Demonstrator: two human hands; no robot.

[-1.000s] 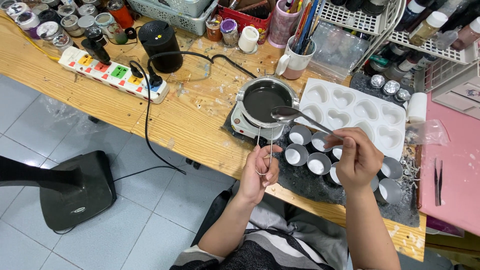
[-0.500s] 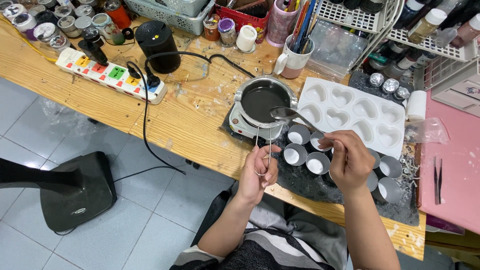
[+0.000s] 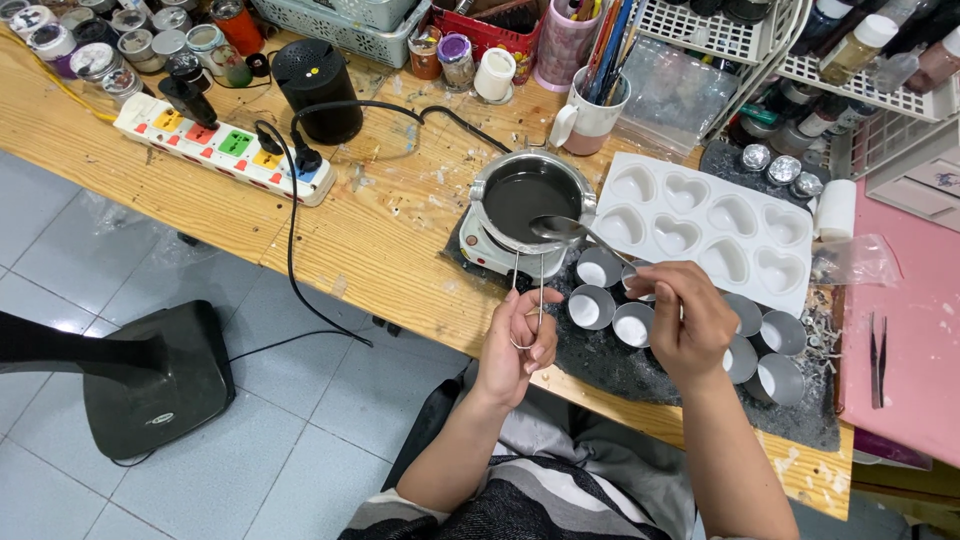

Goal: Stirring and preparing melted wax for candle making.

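Hands busy — left hand (image 3: 518, 345) grips pot handle (image 3: 530, 300), right hand (image 3: 682, 320) holds spoon (image 3: 572, 231).

- A white heart mould (image 3: 705, 225) lies on the counter (image 3: 380, 235), just right of the hot plate.
- A power strip (image 3: 222, 148) with coloured switches lies at left.
- A black cylinder (image 3: 316, 90) stands behind it.
- A mug (image 3: 590, 118) holds pens.
- Tweezers (image 3: 877, 345) rest on a pink mat (image 3: 905, 330).
- A black stand (image 3: 150, 375) sits on the floor.

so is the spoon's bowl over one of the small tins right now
No, the spoon in the right hand has its bowl at the rim of the metal pot, not over the small tins.
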